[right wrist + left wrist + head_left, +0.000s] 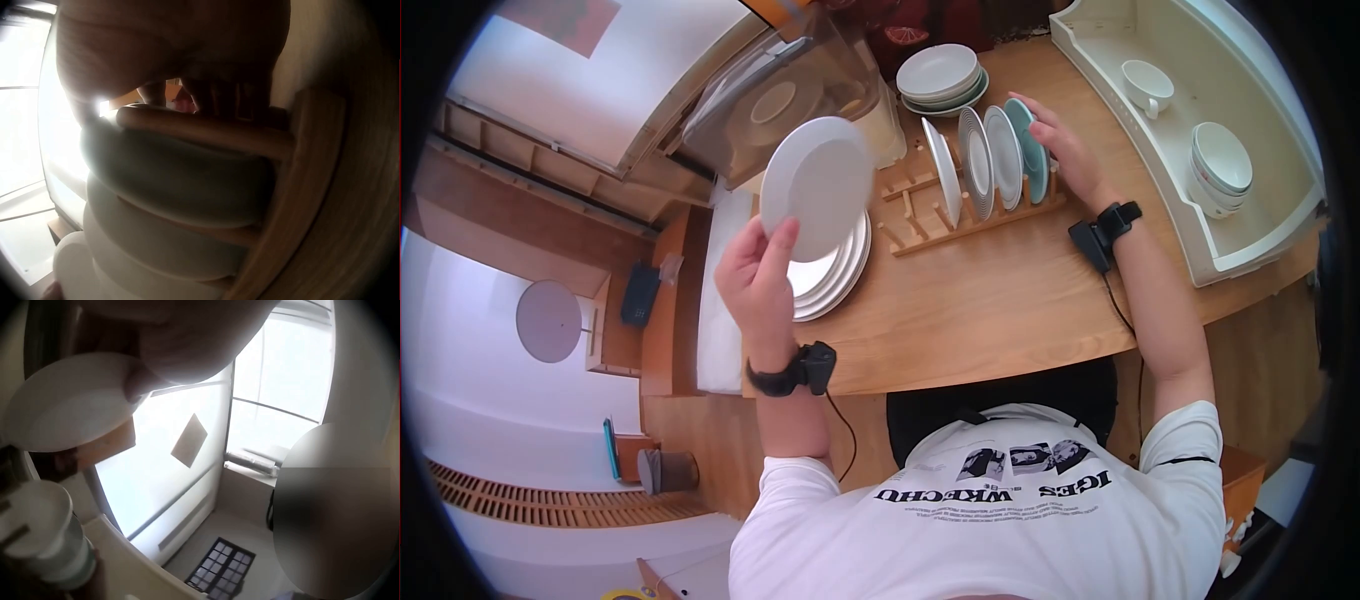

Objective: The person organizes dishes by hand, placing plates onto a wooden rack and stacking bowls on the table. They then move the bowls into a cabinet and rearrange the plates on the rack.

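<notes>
My left hand point(755, 285) pinches the lower rim of a white plate point(818, 185), raised and tilted in front of the stacked white plates point(855, 265). In the left wrist view, that plate point(72, 403) shows beneath the hand. My right hand point(1072, 155) touches a green plate point(1028, 150) at the right end of a wooden dish rack point(970, 232), its fingers extended along the upper rim. Beside it in the rack stand two pale plates point(1004, 150) and a white plate point(940, 172). The right wrist view shows the green plate point(175, 175) behind a wooden peg point(206, 131).
Stacked bowls and plates point(940, 75) sit behind the rack. To the right, a cream open container point(1160, 170) holds a white cup point(1148, 85) and stacked bowls point(1220, 165). A clear-lidded box point(775, 95) stands at the back left. The wooden table point(960, 320) ends just before my body.
</notes>
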Demonstrator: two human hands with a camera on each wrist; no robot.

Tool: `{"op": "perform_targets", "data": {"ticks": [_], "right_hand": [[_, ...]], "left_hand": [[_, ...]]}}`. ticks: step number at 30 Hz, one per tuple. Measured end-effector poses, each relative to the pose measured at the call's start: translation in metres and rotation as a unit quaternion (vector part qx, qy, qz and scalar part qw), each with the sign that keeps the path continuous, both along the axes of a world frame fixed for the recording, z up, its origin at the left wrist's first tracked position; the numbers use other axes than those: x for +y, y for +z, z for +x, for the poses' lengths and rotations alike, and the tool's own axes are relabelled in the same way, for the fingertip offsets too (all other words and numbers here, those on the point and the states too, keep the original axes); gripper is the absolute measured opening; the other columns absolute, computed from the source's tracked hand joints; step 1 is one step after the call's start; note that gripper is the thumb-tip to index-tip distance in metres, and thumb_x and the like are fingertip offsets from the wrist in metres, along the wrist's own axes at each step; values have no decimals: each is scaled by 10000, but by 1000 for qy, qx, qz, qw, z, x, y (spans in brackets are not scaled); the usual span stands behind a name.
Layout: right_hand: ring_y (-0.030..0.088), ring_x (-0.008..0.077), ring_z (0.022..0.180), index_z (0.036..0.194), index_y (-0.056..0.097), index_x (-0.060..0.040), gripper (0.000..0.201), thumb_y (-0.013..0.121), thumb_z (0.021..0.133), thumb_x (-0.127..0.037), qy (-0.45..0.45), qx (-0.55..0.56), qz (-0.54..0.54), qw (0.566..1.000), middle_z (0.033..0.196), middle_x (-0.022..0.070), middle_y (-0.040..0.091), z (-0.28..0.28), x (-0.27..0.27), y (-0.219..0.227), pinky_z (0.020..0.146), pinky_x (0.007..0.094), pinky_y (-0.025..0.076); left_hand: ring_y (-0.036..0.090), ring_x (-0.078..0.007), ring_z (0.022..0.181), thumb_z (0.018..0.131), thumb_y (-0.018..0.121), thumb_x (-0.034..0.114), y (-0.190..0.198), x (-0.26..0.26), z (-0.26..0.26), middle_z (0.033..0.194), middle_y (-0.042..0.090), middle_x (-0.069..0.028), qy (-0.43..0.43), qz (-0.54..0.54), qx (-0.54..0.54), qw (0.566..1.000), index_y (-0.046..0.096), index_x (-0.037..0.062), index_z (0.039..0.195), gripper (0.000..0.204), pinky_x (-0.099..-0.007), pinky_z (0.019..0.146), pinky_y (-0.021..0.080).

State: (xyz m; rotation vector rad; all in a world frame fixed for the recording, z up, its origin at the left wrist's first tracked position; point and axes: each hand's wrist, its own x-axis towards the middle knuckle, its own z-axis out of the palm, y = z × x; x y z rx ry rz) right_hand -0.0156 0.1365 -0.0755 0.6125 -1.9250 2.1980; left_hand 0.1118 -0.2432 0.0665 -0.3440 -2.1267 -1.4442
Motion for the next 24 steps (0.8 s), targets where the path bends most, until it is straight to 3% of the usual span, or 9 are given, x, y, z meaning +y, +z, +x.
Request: {"op": "perform_targets", "data": {"ticks": [2,3,5,6,7,14,24], "right_hand": [[533,148,1291,1602,464,-45,622,539,1071,-362,5,7,0,1000,1404,59,601,-2,1,-1,1134,295,397],[534,146,1290,1601,464,-43,621,537,1073,-363,8,11,0,1000,1402,58,603,-2,1,-1,1134,294,396],[535,143,1289,1600,464,-41,620,536,1077,-366,8,10,-1,1000,1399,57,605,0,0,2,1134,293,396],[535,142,1289,1600,464,-39,619,535,1079,-367,8,10,-1,1000,1398,56,606,1,-1,2,1134,293,396],[534,142,1292,1600,464,-40,619,536,1080,-368,6,12,1,1000,1402,58,606,1,-1,2,1136,293,394],[534,153,1322,1603,461,-43,623,542,1079,-370,6,13,-3,1000,1433,69,602,0,0,1,1157,299,382],[532,157,1337,1604,455,-36,636,543,1079,-385,10,5,-2,1000,1451,71,592,5,-1,6,1157,301,388]], "left_hand": [[608,-38,775,988,747,61,-15,-26,-2,849,727,-2,53,-83,52,994,765,-35,1104,151,-208,677,461],[688,-110,752,965,746,23,-20,-38,1,882,768,-68,99,-208,65,971,756,-18,1132,173,-258,665,510],[724,-213,758,939,746,-1,-35,-52,-5,919,775,-116,124,-370,153,908,739,-4,1148,209,-311,679,546],[742,-264,760,926,746,-13,-44,-58,-8,937,778,-141,135,-446,195,863,730,3,1155,230,-338,685,564],[742,-369,843,894,747,-36,-54,-64,-12,1009,777,-169,128,-471,229,842,708,22,1146,262,-409,734,595],[763,-325,962,902,724,-30,-86,-94,-16,1043,775,-159,112,-511,215,825,702,26,1079,187,-409,790,614],[751,-318,1066,911,715,-11,-92,-100,-12,1098,770,-154,87,-533,164,825,707,11,1095,185,-420,852,610]]}}
